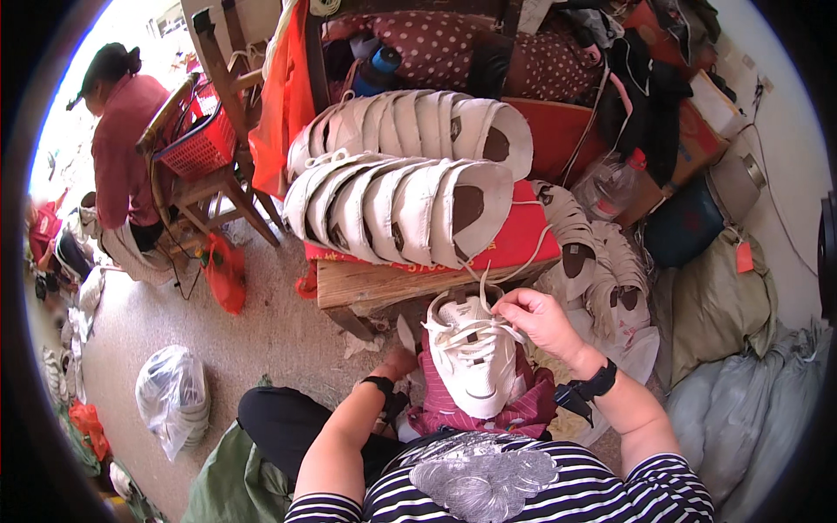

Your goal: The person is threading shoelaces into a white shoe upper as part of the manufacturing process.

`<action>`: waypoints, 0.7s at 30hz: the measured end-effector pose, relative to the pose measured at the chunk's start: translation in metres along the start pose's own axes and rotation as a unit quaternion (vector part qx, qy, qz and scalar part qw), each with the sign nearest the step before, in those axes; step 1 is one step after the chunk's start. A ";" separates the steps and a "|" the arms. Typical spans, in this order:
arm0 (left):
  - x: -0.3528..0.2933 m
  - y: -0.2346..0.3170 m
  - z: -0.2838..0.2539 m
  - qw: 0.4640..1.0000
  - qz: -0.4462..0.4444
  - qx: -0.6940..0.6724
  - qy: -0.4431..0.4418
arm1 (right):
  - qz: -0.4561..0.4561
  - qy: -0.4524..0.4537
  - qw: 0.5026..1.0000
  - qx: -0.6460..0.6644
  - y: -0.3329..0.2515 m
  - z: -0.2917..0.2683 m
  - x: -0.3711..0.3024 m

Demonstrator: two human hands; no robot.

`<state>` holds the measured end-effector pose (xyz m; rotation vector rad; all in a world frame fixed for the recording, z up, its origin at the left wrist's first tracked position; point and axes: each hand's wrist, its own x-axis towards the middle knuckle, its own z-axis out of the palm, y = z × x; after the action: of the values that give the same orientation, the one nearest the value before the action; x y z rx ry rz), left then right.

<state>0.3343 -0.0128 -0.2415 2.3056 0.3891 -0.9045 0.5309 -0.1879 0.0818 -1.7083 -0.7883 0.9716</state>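
A white shoe is held toe toward the wearer on a maroon cloth over the lap, just before the near edge of a low wooden table; a white lace is pinched at its opening between the closed thumb and finger of the right hand; the left hand is placed low at the shoe's left, its fingers blurred and its grip impossible to tell. The table's red cover is mostly hidden under two rows of nested pale shoe uppers, reaching close to its front edge; the right is crowded by more uppers, an olive sack and grey bags. To the left, floor is seen spreading between the table, a wooden chair bearing a red basket, and a plastic-wrapped bundle; beyond the chair, a co-worker is seated.
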 end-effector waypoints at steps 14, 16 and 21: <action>-0.307 0.107 -0.063 0.793 -0.132 -0.141 0.578 | -0.319 0.149 0.908 -0.226 0.019 0.028 0.012; -0.323 0.119 -0.057 0.736 -0.031 -0.065 0.673 | -0.326 0.150 0.906 -0.225 0.027 0.029 0.013; -0.334 0.149 -0.088 0.652 0.066 0.230 0.719 | -0.330 0.117 0.914 -0.207 0.014 0.023 0.019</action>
<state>0.2082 -0.0840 0.1060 2.9771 0.6102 1.2973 0.5210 -0.1662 0.0591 -1.6737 -1.3564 0.1342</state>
